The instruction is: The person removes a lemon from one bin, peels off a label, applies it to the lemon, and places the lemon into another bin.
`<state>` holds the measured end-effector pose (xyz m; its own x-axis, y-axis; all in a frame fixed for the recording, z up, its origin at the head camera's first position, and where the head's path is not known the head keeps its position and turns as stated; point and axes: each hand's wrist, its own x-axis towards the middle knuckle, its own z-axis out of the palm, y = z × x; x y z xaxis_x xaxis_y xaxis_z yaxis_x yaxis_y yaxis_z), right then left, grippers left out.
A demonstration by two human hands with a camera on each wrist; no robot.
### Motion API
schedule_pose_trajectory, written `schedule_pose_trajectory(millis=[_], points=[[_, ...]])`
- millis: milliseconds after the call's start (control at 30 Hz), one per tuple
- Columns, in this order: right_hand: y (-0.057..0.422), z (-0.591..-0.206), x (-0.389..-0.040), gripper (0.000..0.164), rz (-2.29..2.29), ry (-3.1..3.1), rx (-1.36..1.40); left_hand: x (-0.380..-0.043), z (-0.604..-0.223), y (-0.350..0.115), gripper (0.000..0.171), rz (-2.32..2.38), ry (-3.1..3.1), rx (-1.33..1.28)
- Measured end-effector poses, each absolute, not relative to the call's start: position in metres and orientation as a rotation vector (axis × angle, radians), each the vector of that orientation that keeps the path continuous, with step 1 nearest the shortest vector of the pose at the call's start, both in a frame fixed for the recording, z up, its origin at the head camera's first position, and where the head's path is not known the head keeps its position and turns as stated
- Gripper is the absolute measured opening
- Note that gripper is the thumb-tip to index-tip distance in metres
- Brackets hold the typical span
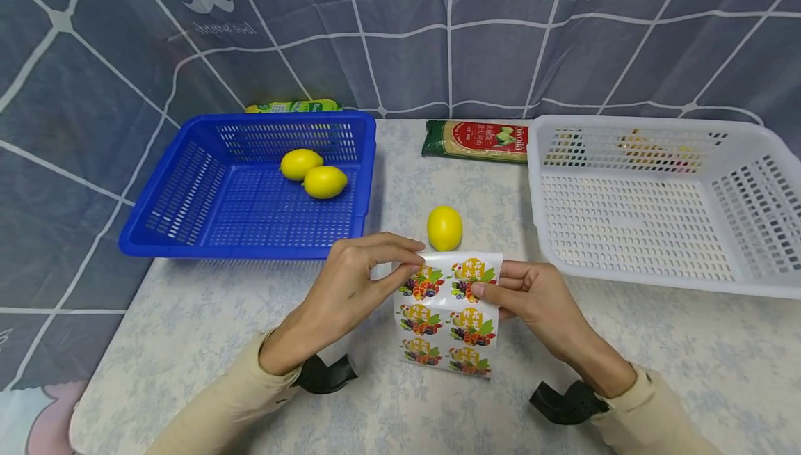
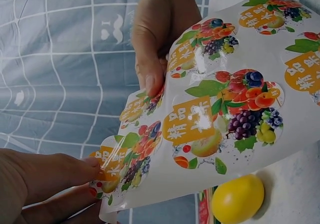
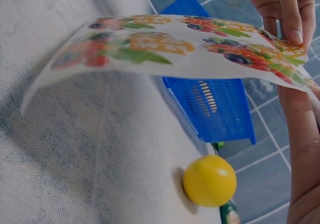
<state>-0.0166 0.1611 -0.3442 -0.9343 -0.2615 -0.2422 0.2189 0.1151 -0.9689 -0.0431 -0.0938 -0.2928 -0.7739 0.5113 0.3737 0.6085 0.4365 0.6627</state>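
Note:
A white sheet of glossy fruit stickers hangs between both hands, its lower end towards the person. At its upper left corner, my left hand pinches a round sticker between thumb and fingers; the sticker's curved edge sticks out past the sheet's edge in the left wrist view. My right hand grips the sheet's right side, thumb on the front and fingers behind. Just beyond the sheet's top edge, a yellow lemon rests on the table.
On the left stands a blue basket with two lemons inside. A white basket stands on the right. At the back lie a red-labelled packet and a green packet, before a grey checked curtain.

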Motion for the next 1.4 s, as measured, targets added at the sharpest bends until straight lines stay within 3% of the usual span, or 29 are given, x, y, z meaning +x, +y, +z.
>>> schedule_pose_trajectory(millis=[867, 1400], points=[[0.156, -0.357, -0.018, 0.044, -1.858, 1.925, 0.005, -0.039, -0.288, -0.094, 0.011, -1.251, -2.499, -1.036], [0.157, -0.370, -0.016, 0.048, -1.917, 1.582, -0.026, -0.053, -0.274, -0.086, 0.011, -1.294, -2.430, -1.067]])
